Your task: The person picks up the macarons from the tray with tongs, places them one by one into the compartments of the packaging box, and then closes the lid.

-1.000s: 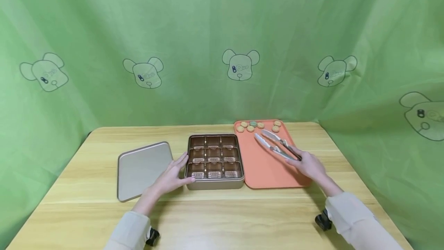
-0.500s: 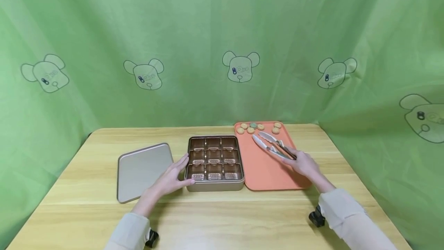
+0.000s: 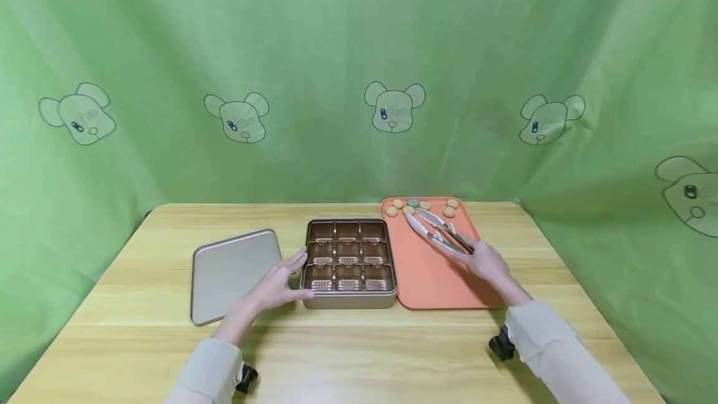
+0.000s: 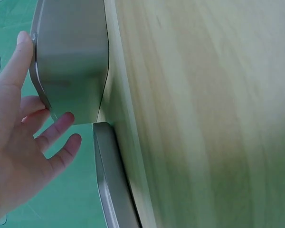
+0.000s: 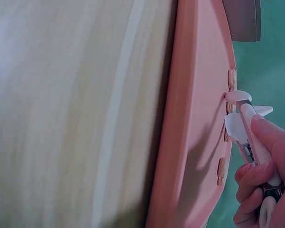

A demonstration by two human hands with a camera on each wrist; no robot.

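Tongs (image 3: 417, 227) above the far half of the coral tray (image 3: 434, 282), their two arms spread apart, tips by the near biscuit of the far-left cluster. Tray surface reaches from beneath the tongs back toward the person; its raised right edge runs close past the right hand (image 3: 485, 262), its left edge lies just beside the tin (image 3: 350, 300). Wood of the table (image 3: 359, 354) runs between the two forearms to the front of the tin. The tongs extend forward and to the left of the right hand, which is clamped round their handles, well apart from the left hand (image 3: 278, 285). Left hand spread, thumb and fingertips on the tin's near-left corner and left side; the tin, with its nine-compartment insert (image 3: 348, 253), lies between the hands. Seven biscuits (image 3: 391, 211) at the tray's far end, beyond the right hand; one is green. Lid (image 3: 235, 267) flat to the left of the left hand, its right edge partly hidden by that hand. Green curtain (image 3: 314, 36) beyond both hands. Cannot tell whether the tips touch a biscuit; in the right wrist view they overlap the biscuits, and the tin is cut off at the top.
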